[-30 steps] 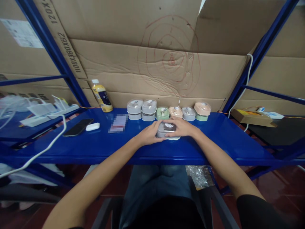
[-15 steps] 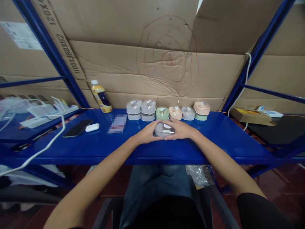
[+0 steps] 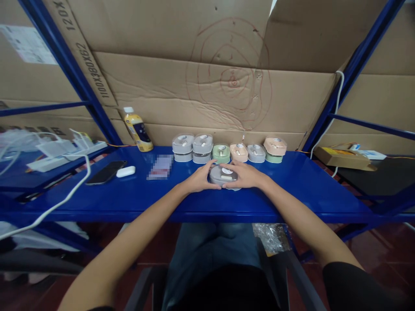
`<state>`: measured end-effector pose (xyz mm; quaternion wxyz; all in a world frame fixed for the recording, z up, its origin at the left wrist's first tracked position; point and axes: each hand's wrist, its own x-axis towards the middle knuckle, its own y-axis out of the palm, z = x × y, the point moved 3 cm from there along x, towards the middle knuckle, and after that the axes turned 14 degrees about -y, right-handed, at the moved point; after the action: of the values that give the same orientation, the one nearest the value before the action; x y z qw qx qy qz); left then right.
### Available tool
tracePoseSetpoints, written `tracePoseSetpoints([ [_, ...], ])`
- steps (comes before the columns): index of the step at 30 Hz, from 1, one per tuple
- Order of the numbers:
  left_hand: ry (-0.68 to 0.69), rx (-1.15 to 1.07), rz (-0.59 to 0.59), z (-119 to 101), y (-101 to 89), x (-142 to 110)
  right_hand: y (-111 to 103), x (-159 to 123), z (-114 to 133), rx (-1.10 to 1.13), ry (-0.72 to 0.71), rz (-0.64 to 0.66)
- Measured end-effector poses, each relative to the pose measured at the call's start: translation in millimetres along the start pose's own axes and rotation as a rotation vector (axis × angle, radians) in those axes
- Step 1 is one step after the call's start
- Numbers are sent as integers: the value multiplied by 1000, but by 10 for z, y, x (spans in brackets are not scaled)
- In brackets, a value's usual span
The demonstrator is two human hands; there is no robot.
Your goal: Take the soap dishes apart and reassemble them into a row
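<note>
A grey, rounded small box with a clear lid (image 3: 222, 176) rests on the blue table, a round white sticker and a pale tab on its top. My left hand (image 3: 201, 178) curves round its left side, thumb at the near edge. From the right, my right hand (image 3: 246, 175) grips the same box with thumb in front and fingers behind. A bit of white shows under its near right edge. Behind my hands stands a row of similar boxes: stacked grey ones (image 3: 183, 147), a green one (image 3: 221, 153), a peach one (image 3: 239, 152) and a peach-on-green stack (image 3: 275, 149).
On the left of the blue table (image 3: 155, 201) lie a black phone (image 3: 106, 172), a white earbud case (image 3: 126, 172) and a blurred-out packet (image 3: 161, 167). A yellow bottle (image 3: 138, 129) stands behind them. A power strip (image 3: 65, 156) with white cables is farther left.
My left hand has loosened slightly, its thumb now a little apart from the right thumb. The box stays in nearly the same place between both hands.
</note>
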<state>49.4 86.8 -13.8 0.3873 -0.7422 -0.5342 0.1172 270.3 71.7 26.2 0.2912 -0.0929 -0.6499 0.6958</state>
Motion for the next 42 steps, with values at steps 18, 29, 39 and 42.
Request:
tracePoseSetpoints([
  [18, 100, -139, -290, -15, -129, 16, -397, -160, -257, -52, 98, -244],
  [29, 58, -4, -373, -123, -147, -8, -523, 5, -1212, -592, 808, -316],
  [39, 29, 26, -336, -116, -136, -11, -479, -74, -1180, -633, 708, -393],
  [42, 19, 30, -335, -124, -143, -15, -450, 21, -994, -599, 527, -385],
])
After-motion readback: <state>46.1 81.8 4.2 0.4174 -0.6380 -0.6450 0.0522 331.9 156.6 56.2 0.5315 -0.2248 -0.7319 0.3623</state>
